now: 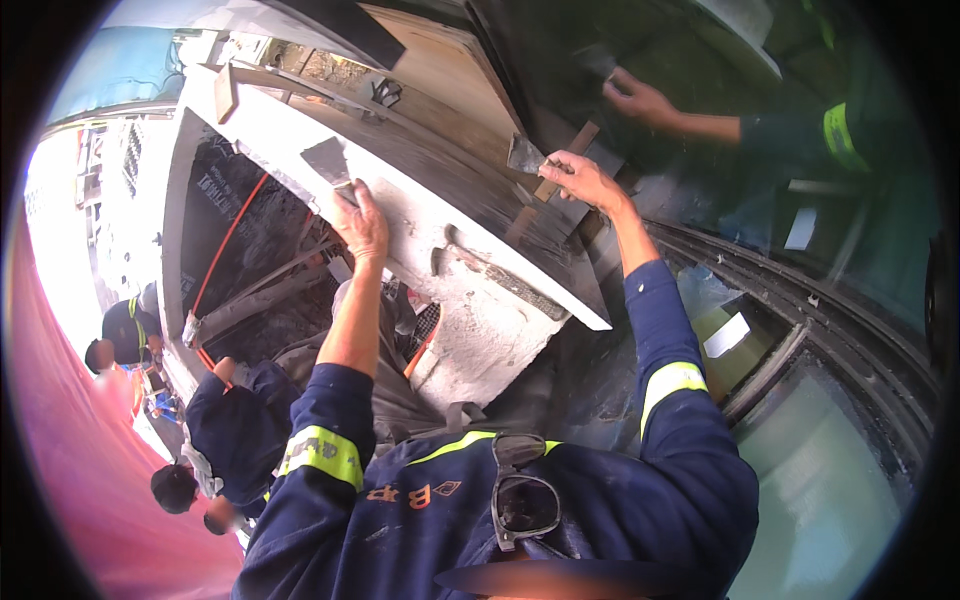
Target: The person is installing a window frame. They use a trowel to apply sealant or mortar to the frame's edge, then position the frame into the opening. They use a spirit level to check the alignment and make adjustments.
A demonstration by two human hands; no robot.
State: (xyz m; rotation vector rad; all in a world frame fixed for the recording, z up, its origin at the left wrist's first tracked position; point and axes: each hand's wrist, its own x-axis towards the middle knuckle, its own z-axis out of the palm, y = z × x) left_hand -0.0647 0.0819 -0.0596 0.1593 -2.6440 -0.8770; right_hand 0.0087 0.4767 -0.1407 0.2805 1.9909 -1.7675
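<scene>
Dark blue and curved, a brim-like edge (590,577) is seen closest at the lower margin, with grey-framed, dark-lensed sunglasses (526,492) hung on a navy work jacket (630,480) with yellow-green reflective bands. Farther out, a flat, grey-bladed scraper (325,160) is held by the left hand (362,222), its blade positioned over a long, straight-edged white slab (410,205); the handle end is pinched between thumb and fingers, which are bent close together. Another scraper, with a grey, smeared metal blade (522,155), is held by the right hand (585,180) beyond the slab's far edge; its handle is pinched by thumb and forefinger, the other fingers being curled. Beside that hand, a narrow, light-brown wooden strip (585,138) is partly covered, and whether it is touched cannot be made out. On the slab, a long, narrow, grey, crusted piece (510,283) is laid near the right end, and a small brown wooden block (225,94) is placed at the left end. Below, an orange cable (228,243) is stretched near a co-worker in navy (238,430). At the upper right, a hand is reflected in dark green glass (700,190).
</scene>
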